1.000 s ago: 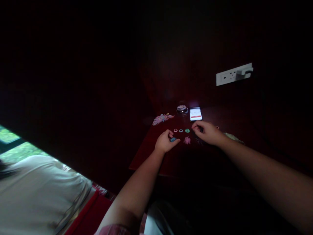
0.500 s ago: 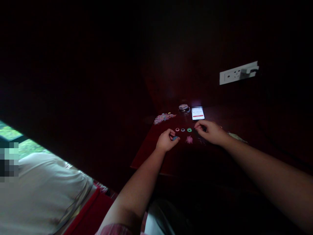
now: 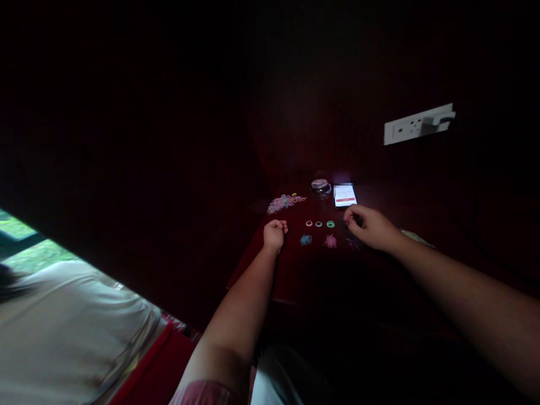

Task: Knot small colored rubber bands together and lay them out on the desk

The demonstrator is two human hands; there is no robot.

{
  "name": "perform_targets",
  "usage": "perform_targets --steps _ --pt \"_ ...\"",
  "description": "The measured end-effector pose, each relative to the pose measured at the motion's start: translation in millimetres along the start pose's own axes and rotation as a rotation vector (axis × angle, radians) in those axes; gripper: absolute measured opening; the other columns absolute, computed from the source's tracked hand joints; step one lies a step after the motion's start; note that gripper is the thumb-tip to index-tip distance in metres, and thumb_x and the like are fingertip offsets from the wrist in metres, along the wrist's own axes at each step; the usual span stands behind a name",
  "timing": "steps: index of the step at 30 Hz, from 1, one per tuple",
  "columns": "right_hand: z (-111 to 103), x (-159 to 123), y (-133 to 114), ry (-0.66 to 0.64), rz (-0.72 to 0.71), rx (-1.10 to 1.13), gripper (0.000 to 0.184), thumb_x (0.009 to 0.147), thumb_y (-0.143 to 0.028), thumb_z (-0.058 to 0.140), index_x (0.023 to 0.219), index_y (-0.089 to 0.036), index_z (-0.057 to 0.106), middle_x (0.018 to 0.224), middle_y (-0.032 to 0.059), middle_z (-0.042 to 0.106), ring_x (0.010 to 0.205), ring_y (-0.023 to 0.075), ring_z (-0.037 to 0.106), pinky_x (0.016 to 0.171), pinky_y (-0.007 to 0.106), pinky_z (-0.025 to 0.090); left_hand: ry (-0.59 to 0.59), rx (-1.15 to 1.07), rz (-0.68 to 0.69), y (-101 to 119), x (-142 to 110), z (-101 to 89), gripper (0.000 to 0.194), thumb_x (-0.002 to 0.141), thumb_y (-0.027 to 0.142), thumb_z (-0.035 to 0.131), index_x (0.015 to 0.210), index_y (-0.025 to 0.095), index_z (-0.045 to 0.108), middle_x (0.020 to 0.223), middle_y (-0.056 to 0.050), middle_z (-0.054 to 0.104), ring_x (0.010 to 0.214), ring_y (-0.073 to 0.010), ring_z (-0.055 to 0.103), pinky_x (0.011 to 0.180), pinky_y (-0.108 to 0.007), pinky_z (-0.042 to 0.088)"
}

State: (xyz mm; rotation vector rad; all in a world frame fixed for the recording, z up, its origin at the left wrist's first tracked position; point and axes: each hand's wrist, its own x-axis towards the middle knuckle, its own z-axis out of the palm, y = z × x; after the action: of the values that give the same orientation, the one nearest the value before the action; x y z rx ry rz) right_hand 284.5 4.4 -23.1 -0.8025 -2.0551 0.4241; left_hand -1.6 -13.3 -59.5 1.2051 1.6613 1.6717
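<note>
My left hand (image 3: 275,235) is closed, fingers curled, left of a small blue pile of what look like rubber bands (image 3: 306,240). Whatever it may hold is hidden. My right hand (image 3: 368,226) hovers just below the phone, thumb and fingers bent together; nothing can be made out in them. Between the hands lie a pink ring (image 3: 309,226), a pale blue ring (image 3: 319,226) and a green ring (image 3: 328,224) in a row. Under that row sit a pink pile of bands (image 3: 330,241) and a dim purple pile (image 3: 353,243), partly in shadow.
A mixed heap of coloured bands (image 3: 284,203) lies at the table's far left. Behind are a round lidded jar (image 3: 320,188) and a lit phone (image 3: 345,196). A pale item (image 3: 417,237) shows beyond my right wrist. A wall socket (image 3: 419,125) holds a plug. Another person (image 3: 76,332) is at left.
My left hand has drawn back to the left from the blue pile, which now shows in full. My right hand stays in about the same place. The view has shifted slightly.
</note>
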Motion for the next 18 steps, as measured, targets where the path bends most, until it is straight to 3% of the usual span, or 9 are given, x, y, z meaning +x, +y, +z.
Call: perform_targets --steps 5,10,15,18 --pt "0.2 -0.4 4.0 -0.009 0.011 -0.004 0.004 0.078 -0.023 0.05 0.077 -0.02 0.053 0.07 0.0016 0.06 0.057 0.0139 0.049 0.054 0.025 0.037 0.004 0.031 0.044 -6.2 16.7 4.4 0.02 0.061 0.005 0.046 0.055 0.017 0.032 0.069 0.001 0.056 0.061 -0.0067 0.054 0.065 -0.022 0.047" --pt "0.8 -1.7 4.6 -0.028 0.024 -0.014 0.005 0.079 -0.024 0.05 0.077 -0.021 0.052 0.069 0.0013 0.06 0.056 0.014 0.049 0.053 0.025 0.036 -0.044 0.141 0.088 -11.9 39.2 5.4 0.018 0.061 0.005 0.048 0.056 0.017 0.035 0.073 0.001 0.059 0.065 -0.008 0.055 0.068 -0.023 0.046" --pt "0.8 -2.9 4.4 -0.033 0.029 -0.019 0.005 0.079 -0.025 0.05 0.077 -0.021 0.052 0.067 0.0009 0.06 0.057 0.0144 0.05 0.052 0.025 0.036 -0.066 0.323 0.107 -11.7 57.2 8.0 0.01 0.067 0.011 0.055 0.063 0.018 0.051 0.08 -0.004 0.066 0.077 -0.0157 0.061 0.079 -0.031 0.048" --pt "0.2 -3.4 4.5 -0.052 0.024 -0.035 0.005 0.08 -0.024 0.05 0.077 -0.022 0.052 0.065 0.0 0.058 0.057 0.0141 0.05 0.052 0.024 0.037 -0.072 0.45 0.124 -10.4 62.1 15.5 0.011 0.067 0.02 0.065 0.078 0.02 0.063 0.096 -0.009 0.068 0.096 -0.0243 0.061 0.093 -0.039 0.044"
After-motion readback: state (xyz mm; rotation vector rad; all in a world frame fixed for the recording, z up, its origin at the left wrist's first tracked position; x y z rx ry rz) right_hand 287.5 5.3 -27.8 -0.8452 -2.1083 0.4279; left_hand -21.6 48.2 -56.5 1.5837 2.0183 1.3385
